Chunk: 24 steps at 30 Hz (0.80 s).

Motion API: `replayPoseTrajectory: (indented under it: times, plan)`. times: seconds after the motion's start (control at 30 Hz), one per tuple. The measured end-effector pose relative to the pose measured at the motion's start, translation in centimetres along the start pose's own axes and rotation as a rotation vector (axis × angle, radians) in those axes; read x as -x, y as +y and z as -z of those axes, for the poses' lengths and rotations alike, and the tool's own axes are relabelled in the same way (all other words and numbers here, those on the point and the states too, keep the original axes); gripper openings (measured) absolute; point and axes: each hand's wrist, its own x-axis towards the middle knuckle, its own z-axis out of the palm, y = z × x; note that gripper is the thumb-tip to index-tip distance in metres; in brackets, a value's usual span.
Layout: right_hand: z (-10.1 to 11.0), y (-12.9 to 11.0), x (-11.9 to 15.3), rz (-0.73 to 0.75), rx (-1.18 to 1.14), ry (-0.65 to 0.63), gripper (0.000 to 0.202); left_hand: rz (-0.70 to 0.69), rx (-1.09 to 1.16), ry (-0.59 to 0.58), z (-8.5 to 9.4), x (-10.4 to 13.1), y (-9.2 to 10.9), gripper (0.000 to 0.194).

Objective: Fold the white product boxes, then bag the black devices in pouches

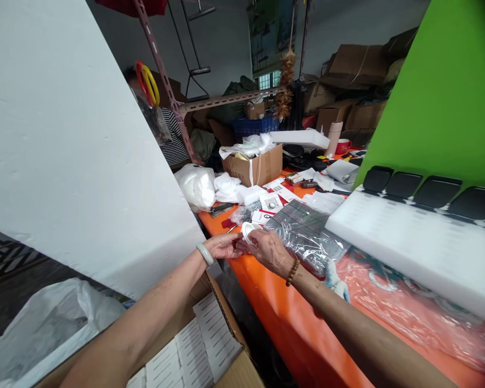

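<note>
both hands, left and right, pinch a white ring-shaped piece; orange table beneath.

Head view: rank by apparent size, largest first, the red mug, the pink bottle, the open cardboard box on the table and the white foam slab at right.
1. White foam slab
2. Open cardboard box
3. Pink bottle
4. Red mug

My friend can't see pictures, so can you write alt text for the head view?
The right hand holds a small white round item, the left hand close beside it, at the edge of an orange table. An open cardboard box stands farther back; at right, dark flat pieces line a white foam block; below, a carton holds white boxes.
</note>
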Motion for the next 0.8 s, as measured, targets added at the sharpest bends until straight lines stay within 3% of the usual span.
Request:
replayPoseTrajectory:
  times: [0.1, 0.23, 0.43, 0.6, 0.8]
  plan:
    - [0.8, 0.0, -1.2, -0.003, -0.006, -0.008, 0.016, 0.058, -0.104, -0.040, 0.9, 0.1, 0.4, 0.024]
    - [1.2, 0.4, -3.7, -0.028, -0.054, -0.027, 0.019, -0.018, -0.185, 0.007, 1.2, 0.2, 0.9, 0.025]
    - [0.0, 2.9, -6.7, -0.186, -0.156, -0.028, 0.023, -0.081, -0.273, -0.057, 0.6, 0.5, -0.1, 0.025]
    - [-1.3, 5.3, -7.3, -0.348, -0.198, 0.046, 0.024, -0.103, -0.315, -0.071, 0.9, 0.2, -1.2, 0.026]
    - [-1.1, 4.8, -7.2, -0.400, -0.161, 0.057, 0.025, -0.029, -0.308, -0.177, 0.5, 0.2, -2.0, 0.039]
